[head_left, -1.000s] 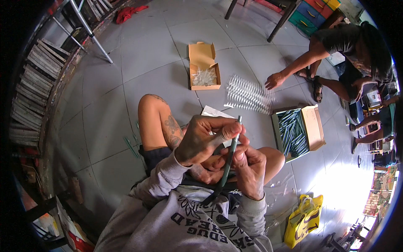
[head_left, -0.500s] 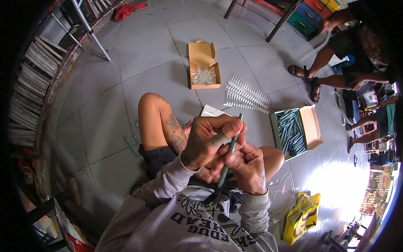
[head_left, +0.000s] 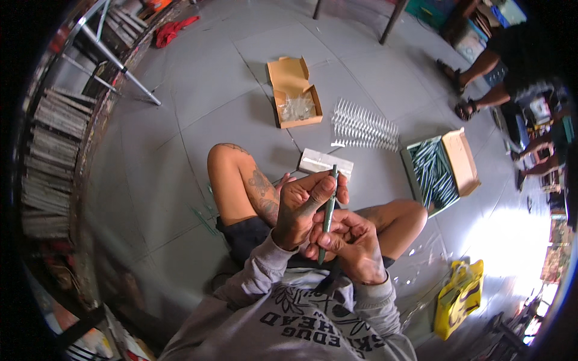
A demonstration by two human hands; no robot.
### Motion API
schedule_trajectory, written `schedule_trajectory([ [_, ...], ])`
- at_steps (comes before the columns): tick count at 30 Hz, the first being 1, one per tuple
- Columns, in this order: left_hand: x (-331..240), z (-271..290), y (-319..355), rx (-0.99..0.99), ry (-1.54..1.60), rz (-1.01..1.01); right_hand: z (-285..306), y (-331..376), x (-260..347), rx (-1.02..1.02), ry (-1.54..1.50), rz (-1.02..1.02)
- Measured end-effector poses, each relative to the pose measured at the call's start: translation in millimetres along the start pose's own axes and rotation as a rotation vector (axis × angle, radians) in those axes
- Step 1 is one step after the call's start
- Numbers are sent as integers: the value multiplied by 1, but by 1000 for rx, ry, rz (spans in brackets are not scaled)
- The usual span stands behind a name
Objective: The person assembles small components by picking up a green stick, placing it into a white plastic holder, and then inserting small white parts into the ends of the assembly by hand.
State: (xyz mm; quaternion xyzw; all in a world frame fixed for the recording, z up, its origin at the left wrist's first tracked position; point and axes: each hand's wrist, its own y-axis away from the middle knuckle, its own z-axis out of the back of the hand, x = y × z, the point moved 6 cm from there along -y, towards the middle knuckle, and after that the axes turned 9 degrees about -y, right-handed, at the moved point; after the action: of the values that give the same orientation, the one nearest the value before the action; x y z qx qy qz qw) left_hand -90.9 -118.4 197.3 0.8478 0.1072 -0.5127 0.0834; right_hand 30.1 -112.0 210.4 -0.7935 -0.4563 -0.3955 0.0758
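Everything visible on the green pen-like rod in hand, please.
The pen-like rod is slim, straight and dark green, smooth-looking, perhaps plastic, with a paler glossy stretch near its middle. It appears nearly vertical in the picture, top leaning slightly right, between the bent knees. The left hand pinches it near the top; the right hand grips lower. Both ends show.

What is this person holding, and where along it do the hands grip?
A slim dark green pen: the left hand pinches it near its upper end, the right hand holds it toward its lower end.
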Motion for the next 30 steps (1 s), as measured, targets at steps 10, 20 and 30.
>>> schedule_trajectory([
  [10,-10,1,6,70,-279,-127,4,8,2,-191,197,208],
  [20,-19,-11,8,-36,-342,-184,5,12,3,-190,386,418],
  [30,-20,-26,-7,86,-357,-161,11,15,26,-384,595,506],
])
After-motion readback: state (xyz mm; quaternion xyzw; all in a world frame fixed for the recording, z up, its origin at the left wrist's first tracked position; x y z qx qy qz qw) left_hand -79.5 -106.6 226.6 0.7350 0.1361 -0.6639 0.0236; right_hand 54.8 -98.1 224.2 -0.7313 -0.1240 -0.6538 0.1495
